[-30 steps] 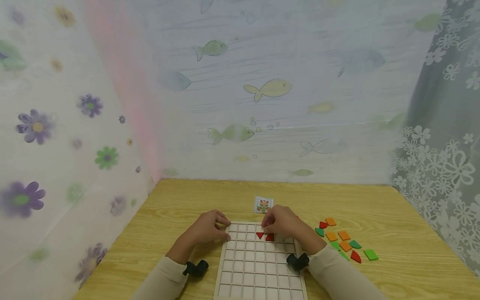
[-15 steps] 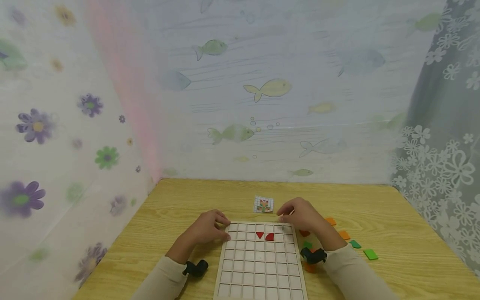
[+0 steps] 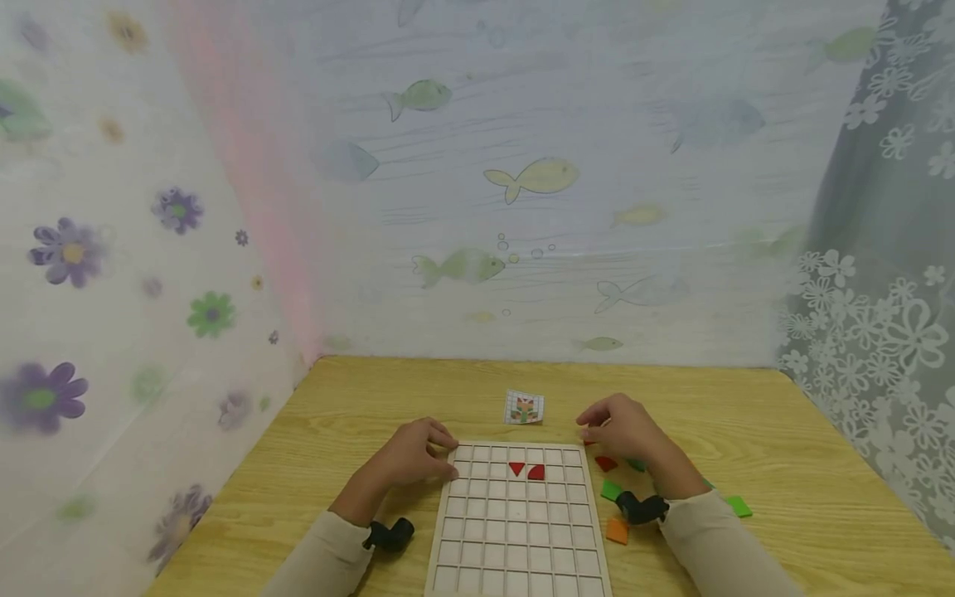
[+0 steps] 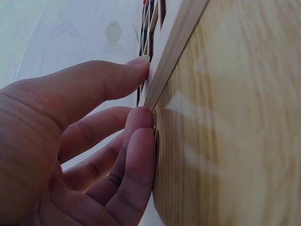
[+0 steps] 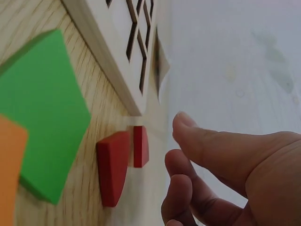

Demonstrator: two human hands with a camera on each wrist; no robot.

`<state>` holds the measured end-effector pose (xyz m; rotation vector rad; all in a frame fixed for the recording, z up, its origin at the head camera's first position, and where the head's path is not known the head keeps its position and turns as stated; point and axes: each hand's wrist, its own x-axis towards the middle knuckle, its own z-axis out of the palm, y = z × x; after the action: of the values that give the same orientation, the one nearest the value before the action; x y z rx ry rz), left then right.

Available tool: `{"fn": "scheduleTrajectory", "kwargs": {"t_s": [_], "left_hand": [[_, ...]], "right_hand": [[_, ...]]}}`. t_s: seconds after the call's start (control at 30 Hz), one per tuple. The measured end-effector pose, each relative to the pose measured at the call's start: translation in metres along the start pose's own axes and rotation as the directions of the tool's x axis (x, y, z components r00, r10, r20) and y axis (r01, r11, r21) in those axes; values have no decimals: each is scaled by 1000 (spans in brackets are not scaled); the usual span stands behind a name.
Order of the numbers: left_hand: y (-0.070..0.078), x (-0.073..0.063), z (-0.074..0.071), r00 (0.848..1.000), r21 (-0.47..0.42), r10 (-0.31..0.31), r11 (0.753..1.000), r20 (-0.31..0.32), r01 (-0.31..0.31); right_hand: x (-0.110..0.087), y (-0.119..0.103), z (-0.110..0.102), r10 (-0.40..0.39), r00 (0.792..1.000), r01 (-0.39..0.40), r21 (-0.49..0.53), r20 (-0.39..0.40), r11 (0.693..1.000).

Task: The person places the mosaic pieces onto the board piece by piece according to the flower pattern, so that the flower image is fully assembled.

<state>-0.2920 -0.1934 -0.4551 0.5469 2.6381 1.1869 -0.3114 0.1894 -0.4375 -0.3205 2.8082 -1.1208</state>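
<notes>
A pale wooden grid board [image 3: 488, 531] lies on the table, carrying a red triangle [image 3: 517, 469] and a red quarter-circle piece [image 3: 536, 473]. My left hand [image 3: 413, 452] holds the board's upper left edge; its thumb [image 4: 117, 77] lies on the rim and bent fingers rest against the side. Past the upper right corner, my right hand [image 3: 622, 427] hovers with nothing between thumb and fingers. Just below its fingertips is a small red piece [image 5: 140, 147], beside a larger red piece [image 5: 113, 167]. The hand and wrist hide part of the loose pieces.
A small pattern card [image 3: 525, 408] lies beyond the board. Right of the board are a green square [image 3: 610, 490], an orange square [image 3: 617, 531] and another green piece [image 3: 739, 506]. Fabric-covered walls stand behind the table and on the left.
My right hand has left the red quarter-circle piece on the board and moved right, off the board and over the loose pieces. The left hand stays put.
</notes>
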Motion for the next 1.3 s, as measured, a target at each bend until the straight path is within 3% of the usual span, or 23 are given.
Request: {"fn": "scheduleTrajectory", "kwargs": {"t_s": [0.37, 0.87, 1.3], "left_hand": [[0, 2, 0, 1000, -2, 11, 1000, 1, -11], [0, 1, 0, 1000, -1, -3, 1000, -3, 3], [-1, 0, 0, 1000, 5, 6, 1000, -1, -6]], "right_hand": [[1, 8, -6, 60, 998, -60, -26, 2, 998], [2, 14, -4, -5, 1000, 7, -87, 18, 996], [3, 7, -1, 3, 1000, -2, -87, 5, 996]]}}
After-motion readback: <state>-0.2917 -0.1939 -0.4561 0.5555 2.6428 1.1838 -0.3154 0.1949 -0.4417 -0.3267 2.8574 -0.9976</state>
